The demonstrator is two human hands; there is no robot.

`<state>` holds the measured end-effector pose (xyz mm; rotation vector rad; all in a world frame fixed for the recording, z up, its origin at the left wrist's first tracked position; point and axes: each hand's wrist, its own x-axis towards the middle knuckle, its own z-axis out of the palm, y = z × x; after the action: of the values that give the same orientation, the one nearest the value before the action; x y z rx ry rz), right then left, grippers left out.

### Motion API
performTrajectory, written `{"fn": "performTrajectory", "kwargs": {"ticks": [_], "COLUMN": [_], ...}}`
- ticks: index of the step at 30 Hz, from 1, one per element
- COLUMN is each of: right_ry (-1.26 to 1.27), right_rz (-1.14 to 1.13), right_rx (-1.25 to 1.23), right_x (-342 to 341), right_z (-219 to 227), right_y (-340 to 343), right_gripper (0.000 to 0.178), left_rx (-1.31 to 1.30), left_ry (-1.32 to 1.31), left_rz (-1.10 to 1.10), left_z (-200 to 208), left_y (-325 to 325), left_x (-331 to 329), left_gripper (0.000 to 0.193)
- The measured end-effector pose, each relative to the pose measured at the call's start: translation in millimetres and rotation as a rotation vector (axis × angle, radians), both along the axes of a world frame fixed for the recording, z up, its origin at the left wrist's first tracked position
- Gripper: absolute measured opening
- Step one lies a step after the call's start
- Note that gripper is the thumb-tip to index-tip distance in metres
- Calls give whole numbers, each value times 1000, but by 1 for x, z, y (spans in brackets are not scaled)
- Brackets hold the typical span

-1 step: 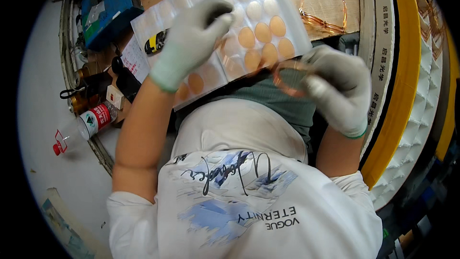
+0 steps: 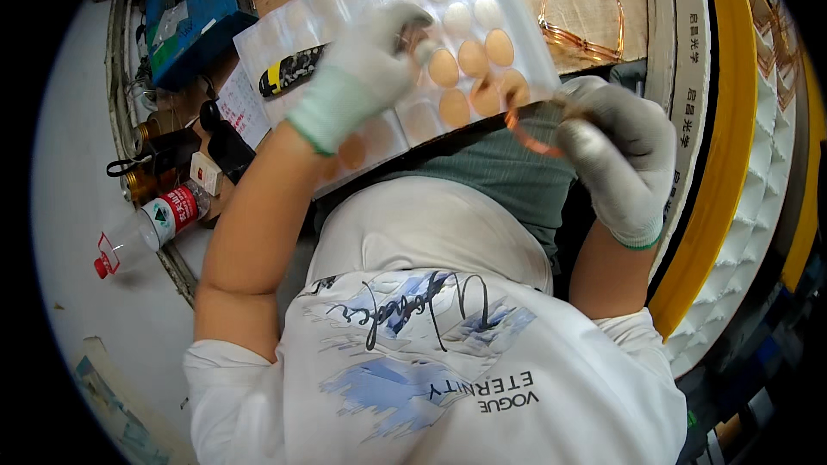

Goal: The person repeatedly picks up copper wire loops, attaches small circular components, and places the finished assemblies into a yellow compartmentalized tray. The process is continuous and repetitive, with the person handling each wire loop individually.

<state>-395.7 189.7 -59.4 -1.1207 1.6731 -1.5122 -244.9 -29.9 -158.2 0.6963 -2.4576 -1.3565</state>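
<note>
My right hand point(image 2: 616, 151), in a white glove, grips a copper-coloured eyeglass frame point(image 2: 527, 136) whose rim curves out past the thumb, blurred by motion. A large pale sheet of clear pockets point(image 2: 508, 0) lies in front of me, with round tinted lenses point(image 2: 473, 58) in rows. Over its middle hovers my gloved left hand point(image 2: 375, 56), also smeared, thumb and finger closed together at their tips. Something shiny shows between them, but its kind is unclear. Beside this wrist, a black-and-yellow tool handle point(image 2: 289, 74) rests on the sheet.
More copper-coloured eyeglass frames point(image 2: 586, 39) lie on the wooden table at the upper right. A blue box point(image 2: 198, 13) stands at the upper left, above a plastic bottle point(image 2: 172, 213) and a black case point(image 2: 229, 142). White dimpled trays point(image 2: 732, 232) line the right side.
My left hand has shifted a little right across the sheet, its fingertips drawn together, uncovering more of the tool handle. The eyeglass frame in my right hand has moved slightly right and turned.
</note>
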Motion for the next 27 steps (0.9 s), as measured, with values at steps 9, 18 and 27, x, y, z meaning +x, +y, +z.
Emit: {"fn": "performTrajectory", "kwargs": {"ticks": [9,18,27], "right_ry": [-19,-228,-494], "right_rz": [2,87,336], "right_rx": [-62,251,119], "right_x": [29,71,100], "right_z": [-20,-26,-15], "right_y": [-6,-13,-23], "right_gripper": [66,49,22], "left_rx": [-214,512,1123], "left_ry": [-392,137,357], "left_rz": [3,25,-3], "left_z": [-11,75,81], "left_y": [38,56,56], "left_x": [-26,58,116], "left_gripper": [33,23,27]}}
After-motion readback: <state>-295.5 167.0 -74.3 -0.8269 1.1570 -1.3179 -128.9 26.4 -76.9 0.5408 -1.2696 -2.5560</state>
